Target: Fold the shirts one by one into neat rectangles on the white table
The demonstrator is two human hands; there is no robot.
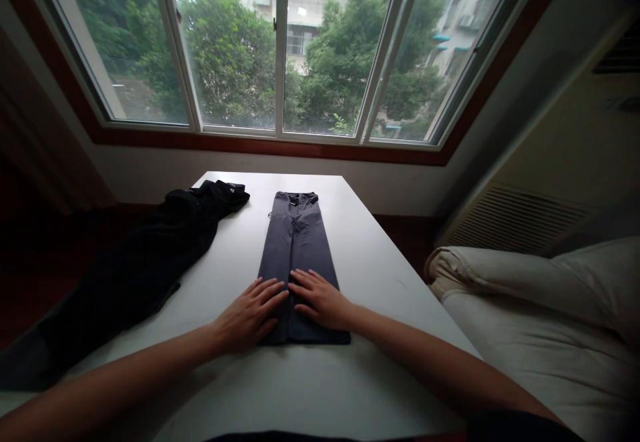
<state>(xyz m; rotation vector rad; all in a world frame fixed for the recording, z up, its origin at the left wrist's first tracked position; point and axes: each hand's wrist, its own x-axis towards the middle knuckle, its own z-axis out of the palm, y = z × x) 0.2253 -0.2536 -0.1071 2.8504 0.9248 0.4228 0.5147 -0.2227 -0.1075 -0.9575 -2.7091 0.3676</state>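
A pair of dark grey-blue trousers (305,242) lies flat on the white table (390,282), its waistband at the far end and its legs side by side toward me. A drawstring shows near the waist. My left hand (253,315) rests palm down on the near part of the left leg, fingers stretched out. On the right leg lies my right hand (320,299), also flat with its fingers spread. The fingertips of both hands come close together near the middle line between the legs.
Black clothing (165,249) lies heaped along the table's left side and hangs over its edge. A pale cushioned sofa (540,322) stands at the right. Beyond the table is a wall with a wide window (280,49). A vented unit (520,219) stands at the right.
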